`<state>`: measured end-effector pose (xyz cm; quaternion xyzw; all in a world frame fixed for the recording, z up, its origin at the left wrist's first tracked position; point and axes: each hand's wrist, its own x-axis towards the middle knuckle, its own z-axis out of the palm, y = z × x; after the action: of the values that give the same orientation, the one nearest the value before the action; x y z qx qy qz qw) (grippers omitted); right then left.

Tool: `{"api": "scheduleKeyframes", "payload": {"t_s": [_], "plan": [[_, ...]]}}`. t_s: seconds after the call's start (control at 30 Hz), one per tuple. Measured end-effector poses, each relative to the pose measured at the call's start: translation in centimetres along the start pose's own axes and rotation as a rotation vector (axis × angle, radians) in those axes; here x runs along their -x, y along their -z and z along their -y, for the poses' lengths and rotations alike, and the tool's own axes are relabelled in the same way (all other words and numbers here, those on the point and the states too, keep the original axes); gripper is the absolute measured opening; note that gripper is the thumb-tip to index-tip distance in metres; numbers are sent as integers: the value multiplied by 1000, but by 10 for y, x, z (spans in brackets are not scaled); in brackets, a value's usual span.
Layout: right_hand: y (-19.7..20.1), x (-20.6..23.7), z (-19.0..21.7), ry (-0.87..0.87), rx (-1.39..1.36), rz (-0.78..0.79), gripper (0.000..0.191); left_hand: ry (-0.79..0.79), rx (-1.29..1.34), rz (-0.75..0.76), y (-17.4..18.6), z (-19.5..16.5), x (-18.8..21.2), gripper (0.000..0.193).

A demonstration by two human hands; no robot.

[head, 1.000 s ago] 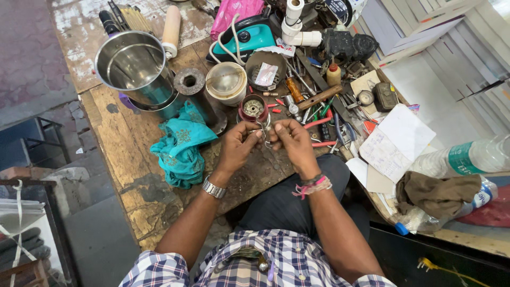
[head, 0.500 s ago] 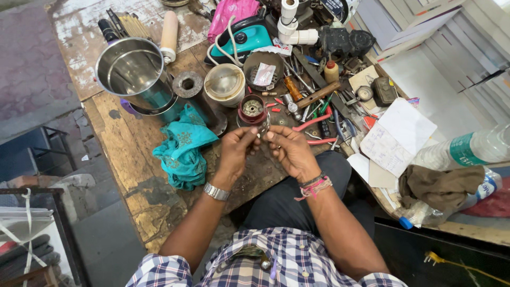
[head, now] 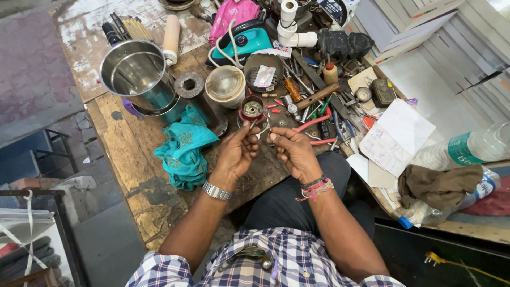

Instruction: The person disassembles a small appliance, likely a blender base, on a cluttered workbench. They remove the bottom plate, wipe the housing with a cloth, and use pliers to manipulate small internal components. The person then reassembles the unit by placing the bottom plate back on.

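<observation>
- Across the last second little shifts: both hands stay raised close together over the near edge of the wooden bench (head: 127,159), and the small metal part between them has not left the fingers, so the fine fiddling looks to be still mid-way rather than finished.
- The left hand (head: 235,155), with a metal watch at the wrist, has its fingers curled in, thumb and forefinger pinched on the small metal part (head: 261,131); the part is too small to make out in detail.
- The right hand (head: 295,154), with coloured threads at the wrist, mirrors it, fingertips closed on the same piece from the other side.
- Just beyond the fingertips stands a small red round motor piece (head: 253,109).
- Going left to right over the bench: a big steel jar (head: 139,77) near the far left, a crumpled teal cloth (head: 183,151) just beside the left hand, a cream plastic bowl (head: 225,85), then a heap of screwdrivers, pliers and loose bits.
- Further right lie white paper sheets (head: 396,138), a brown rag (head: 438,186) and a clear plastic bottle (head: 467,149).
- The bench top is worn, stained and scratched; at the left it drops to a grey paved floor.
</observation>
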<state>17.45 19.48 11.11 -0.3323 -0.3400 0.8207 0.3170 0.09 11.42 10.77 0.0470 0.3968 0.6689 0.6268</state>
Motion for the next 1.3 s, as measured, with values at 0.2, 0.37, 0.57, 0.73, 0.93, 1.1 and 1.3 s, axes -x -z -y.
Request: {"api": "scheduleKeyframes", "payload": {"t_s": [0.2, 0.37, 0.57, 0.73, 0.93, 1.1, 1.3], "plan": [[-2, 2, 2, 21, 33, 1, 24, 11, 23, 10, -1, -1, 2, 32], [-2, 2, 1, 35, 35, -1, 24, 29, 30, 10, -3, -3, 3, 32], [1, -1, 0, 28, 31, 0, 25, 8, 49, 6, -4, -2, 1, 29], [4, -4, -2, 24, 27, -14, 25, -4, 33, 3, 2, 3, -7, 23], [12, -9, -4, 7, 41, -27, 25, -117, -57, -72, 9, 17, -26, 16], [17, -12, -7, 4, 61, -54, 23, -207, -139, -81, 14, 29, -33, 17], [20, -13, -9, -8, 57, -67, 24, -273, -184, -83, 11, 33, -34, 19]]}}
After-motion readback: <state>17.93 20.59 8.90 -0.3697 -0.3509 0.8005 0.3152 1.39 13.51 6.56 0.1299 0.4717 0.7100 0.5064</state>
